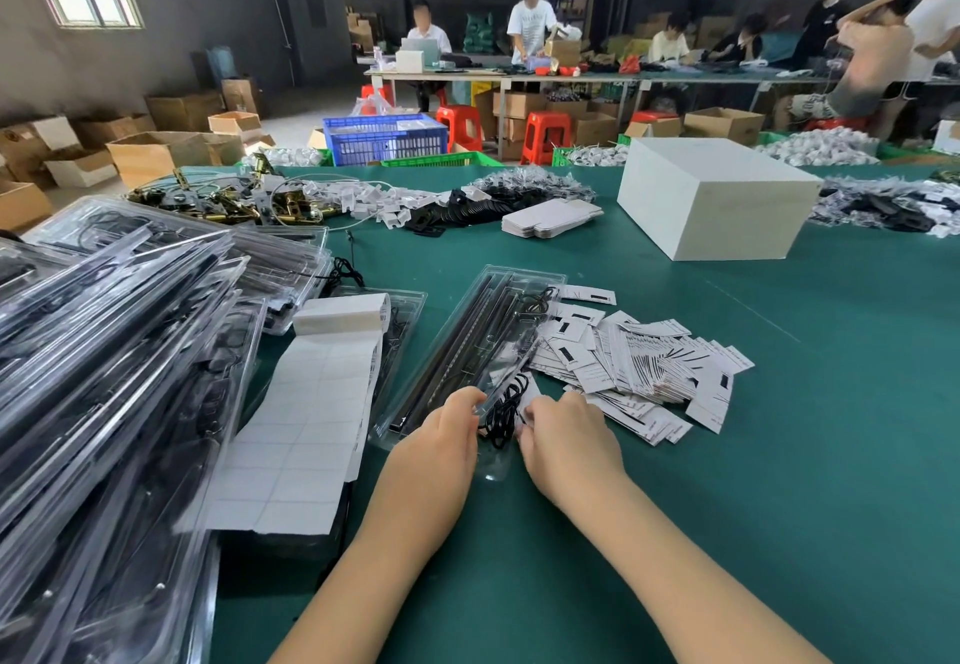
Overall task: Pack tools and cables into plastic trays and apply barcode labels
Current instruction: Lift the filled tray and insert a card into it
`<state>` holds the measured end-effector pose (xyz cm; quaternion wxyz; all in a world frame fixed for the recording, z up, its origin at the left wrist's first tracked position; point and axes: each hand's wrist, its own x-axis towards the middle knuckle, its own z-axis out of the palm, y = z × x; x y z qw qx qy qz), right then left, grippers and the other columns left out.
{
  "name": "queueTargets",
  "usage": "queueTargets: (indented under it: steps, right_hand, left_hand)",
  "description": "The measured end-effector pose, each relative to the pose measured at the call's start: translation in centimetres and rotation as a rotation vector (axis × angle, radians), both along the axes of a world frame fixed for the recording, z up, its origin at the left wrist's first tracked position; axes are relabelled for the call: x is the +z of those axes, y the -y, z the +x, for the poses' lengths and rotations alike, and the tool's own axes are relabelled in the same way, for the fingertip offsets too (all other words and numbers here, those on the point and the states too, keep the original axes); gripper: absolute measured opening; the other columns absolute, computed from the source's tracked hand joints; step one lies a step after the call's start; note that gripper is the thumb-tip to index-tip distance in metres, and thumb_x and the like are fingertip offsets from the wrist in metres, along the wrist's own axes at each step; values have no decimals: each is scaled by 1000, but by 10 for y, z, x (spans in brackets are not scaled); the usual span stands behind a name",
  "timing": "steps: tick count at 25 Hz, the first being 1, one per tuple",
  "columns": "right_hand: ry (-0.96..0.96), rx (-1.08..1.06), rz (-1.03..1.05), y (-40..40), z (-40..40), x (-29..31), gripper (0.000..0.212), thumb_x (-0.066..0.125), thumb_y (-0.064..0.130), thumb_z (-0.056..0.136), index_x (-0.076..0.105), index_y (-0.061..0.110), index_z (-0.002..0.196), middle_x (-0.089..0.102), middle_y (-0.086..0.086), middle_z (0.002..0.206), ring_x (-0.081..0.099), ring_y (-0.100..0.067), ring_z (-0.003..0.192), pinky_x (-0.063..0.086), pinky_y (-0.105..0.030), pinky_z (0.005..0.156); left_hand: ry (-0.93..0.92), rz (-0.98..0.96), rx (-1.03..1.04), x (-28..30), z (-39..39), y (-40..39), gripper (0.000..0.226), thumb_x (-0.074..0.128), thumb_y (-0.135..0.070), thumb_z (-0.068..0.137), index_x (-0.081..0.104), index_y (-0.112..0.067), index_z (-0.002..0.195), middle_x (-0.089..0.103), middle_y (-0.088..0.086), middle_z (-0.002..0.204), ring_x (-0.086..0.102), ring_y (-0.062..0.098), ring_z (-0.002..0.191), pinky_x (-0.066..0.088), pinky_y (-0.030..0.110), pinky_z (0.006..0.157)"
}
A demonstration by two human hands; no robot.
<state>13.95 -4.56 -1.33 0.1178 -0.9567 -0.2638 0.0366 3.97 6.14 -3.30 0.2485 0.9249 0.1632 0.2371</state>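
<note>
A long clear plastic tray [483, 330] lies on the green table, slanting away from me, with black rods and a coiled black cable [506, 411] inside. My left hand [441, 434] grips the tray's near end with curled fingers. My right hand [563, 429] sits just right of the cable, fingers curled at the tray's near edge. What the right fingertips pinch is hidden. A heap of white barcode cards [644, 367] lies right of the tray. A strip of white label backing [306, 419] unrolls to the left.
A tall pile of filled clear trays [119, 351] crowds the left side. A white box [711, 195] stands at the back right, flat white cartons [550, 219] and brass hardware [218, 200] further back. People work at far tables.
</note>
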Motion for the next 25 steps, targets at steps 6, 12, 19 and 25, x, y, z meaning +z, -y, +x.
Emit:
queueTargets:
  steps: [6, 12, 19, 25]
  right_hand:
    - [-214, -112, 132, 0, 20, 3, 38, 68, 34, 86, 59, 10, 114, 65, -9, 111, 60, -29, 104, 49, -34, 82]
    - [-316, -199, 434, 23, 27, 7, 18, 58, 14, 83, 72, 3, 83, 67, -10, 68, 52, -18, 61, 36, -25, 53]
    - [-419, -240, 889, 45, 1, 9, 26, 55, 8, 86, 61, 27, 103, 70, 2, 68, 67, -12, 54, 51, -25, 50]
    - [-466, -258, 1095, 32, -19, -4, 25, 57, 9, 90, 60, 30, 104, 72, 4, 66, 69, -11, 58, 51, -20, 50]
  left_hand:
    - [0, 16, 18, 1, 0, 0, 24, 36, -26, 101, 42, -30, 124, 62, -5, 104, 61, 23, 90, 36, 29, 67]
    - [9, 19, 10, 1, -1, -1, 20, 35, -26, 101, 38, -34, 119, 58, -6, 94, 59, 23, 82, 32, 28, 63]
    - [26, 35, -2, 0, -1, -2, 17, 35, -27, 101, 37, -35, 116, 58, -6, 91, 58, 23, 77, 32, 29, 62]
    - [25, 37, -7, 2, -1, -1, 22, 34, -28, 101, 42, -30, 122, 61, -3, 96, 59, 25, 82, 40, 33, 65]
